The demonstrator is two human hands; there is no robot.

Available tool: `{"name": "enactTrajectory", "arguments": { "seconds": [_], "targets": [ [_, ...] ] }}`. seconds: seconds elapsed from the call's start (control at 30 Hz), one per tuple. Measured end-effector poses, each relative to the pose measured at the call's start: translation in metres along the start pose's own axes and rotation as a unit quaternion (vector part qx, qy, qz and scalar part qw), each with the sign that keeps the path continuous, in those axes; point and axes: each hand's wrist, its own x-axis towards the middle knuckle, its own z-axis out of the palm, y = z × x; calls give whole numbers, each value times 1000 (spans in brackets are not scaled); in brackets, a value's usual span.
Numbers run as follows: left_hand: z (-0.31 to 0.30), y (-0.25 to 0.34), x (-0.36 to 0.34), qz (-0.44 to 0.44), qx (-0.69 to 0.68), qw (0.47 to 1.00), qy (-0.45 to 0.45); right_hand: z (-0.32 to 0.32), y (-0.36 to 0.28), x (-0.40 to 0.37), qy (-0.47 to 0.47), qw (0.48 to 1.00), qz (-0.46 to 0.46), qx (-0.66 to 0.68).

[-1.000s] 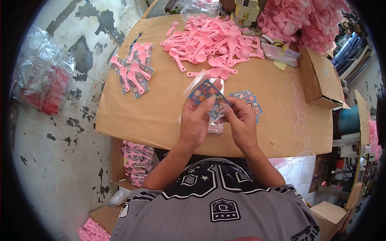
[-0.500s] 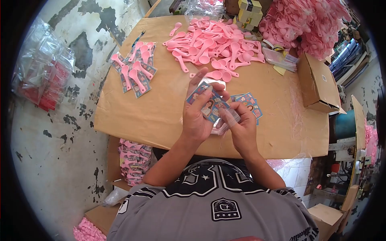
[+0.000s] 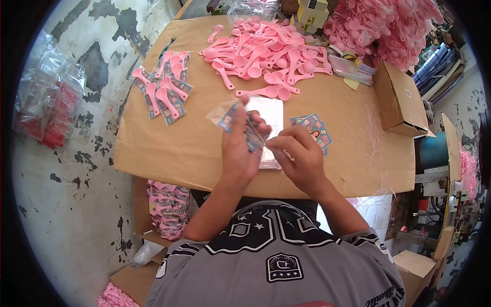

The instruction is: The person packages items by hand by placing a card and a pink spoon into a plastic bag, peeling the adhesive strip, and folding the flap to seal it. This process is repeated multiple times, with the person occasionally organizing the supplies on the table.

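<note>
My left hand (image 3: 239,146) is wrapped round a blue printed card (image 3: 253,138) in a clear plastic bag, whose loose end (image 3: 219,114) sticks out to the left. My right hand (image 3: 300,156) has thumb and forefinger pinched at the bag's right edge; the tips are slightly blurred. Under my hands lies a stack of clear plastic bags (image 3: 272,115) with a shiny white look. Just right of it are several printed cards (image 3: 316,132), fanned out. Beyond the bags is a large heap of pink plastic spoons (image 3: 266,53).
At the left of the table (image 3: 169,148), several cards in bags carry pink spoons (image 3: 166,92). A pen (image 3: 166,47) lies behind them. A cardboard box (image 3: 401,100) and tape rolls (image 3: 342,52) stand at the right. A big sack of pink spoons (image 3: 378,30) is behind.
My left hand has moved left and turned with the bagged card, tilting it steeply. My right hand has shifted slightly and now pinches the bag's edge. The bag stack shows more.
</note>
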Motion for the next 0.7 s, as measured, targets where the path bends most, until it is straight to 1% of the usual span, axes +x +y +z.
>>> {"name": "enactTrajectory", "arguments": {
  "seconds": [0.03,0.07,0.1,0.17,0.2,0.3,0.4,0.5,0.6,0.7],
  "targets": [
    [-7,5,3,6,-17,1000,19,-5,3,3,-31,998,-53,-4],
    [-15,13,7,10,-34,999,37,-13,0,8,-45,998,-33,-14],
    [-20,21,9,15,-51,997,55,-22,2,16,-54,998,17,-12],
    [-25,36,10,50,-24,997,59,-39,19,37,-71,991,114,-4],
    [-24,39,9,68,-9,996,60,-44,41,49,-80,986,144,-10],
    [-16,36,4,68,1,996,59,-36,116,84,-95,966,237,-41],
    [-10,24,-5,59,22,997,39,-9,180,91,-72,965,219,-126],
    [-6,24,-11,78,67,994,42,10,197,89,-48,969,188,-151],
    [-17,33,-6,105,70,990,60,4,201,86,-48,976,188,-95],
    [-22,44,4,150,69,983,81,-25,151,79,-33,974,217,61]
  ]
}}
